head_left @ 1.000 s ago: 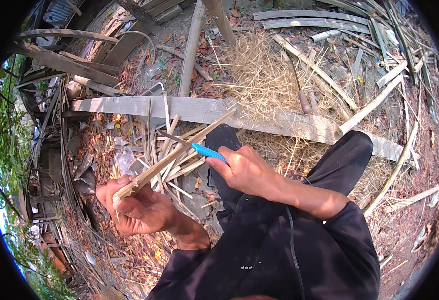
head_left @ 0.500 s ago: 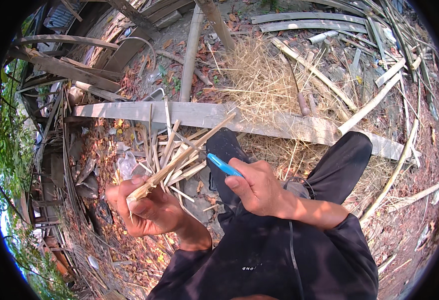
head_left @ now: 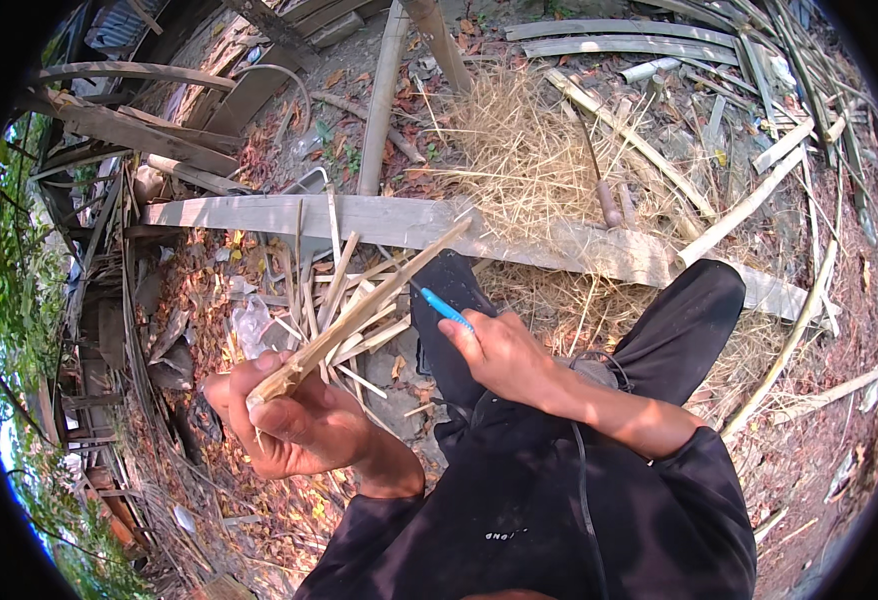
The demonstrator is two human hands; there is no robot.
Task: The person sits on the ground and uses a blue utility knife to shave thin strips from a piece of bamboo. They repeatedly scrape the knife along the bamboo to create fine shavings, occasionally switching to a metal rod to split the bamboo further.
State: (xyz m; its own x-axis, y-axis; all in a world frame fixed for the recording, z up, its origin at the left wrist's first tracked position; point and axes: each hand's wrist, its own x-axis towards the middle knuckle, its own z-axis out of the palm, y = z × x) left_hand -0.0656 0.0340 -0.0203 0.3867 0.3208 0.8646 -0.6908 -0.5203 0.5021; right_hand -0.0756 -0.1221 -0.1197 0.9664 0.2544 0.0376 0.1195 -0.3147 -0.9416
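Note:
My left hand is closed around the near end of a split wooden stick, which slants up and away to the right. In my right hand is a knife with a blue handle, its thumb along the handle. The thin dark blade points up and left toward the stick's far half, partly hidden by it; whether it touches the wood I cannot tell. Beneath the stick, several pale split sticks lie in a loose pile on the ground.
A long grey plank crosses in front of my knees. Beyond it are dry straw shavings and a tool with a brown wooden handle. Bamboo strips lie at the far right, stacked old boards at the left. A clear plastic bag sits near the pile.
My right hand has turned a little, and the knife's handle has shifted slightly up and tilted. The left hand and the stick have barely moved.

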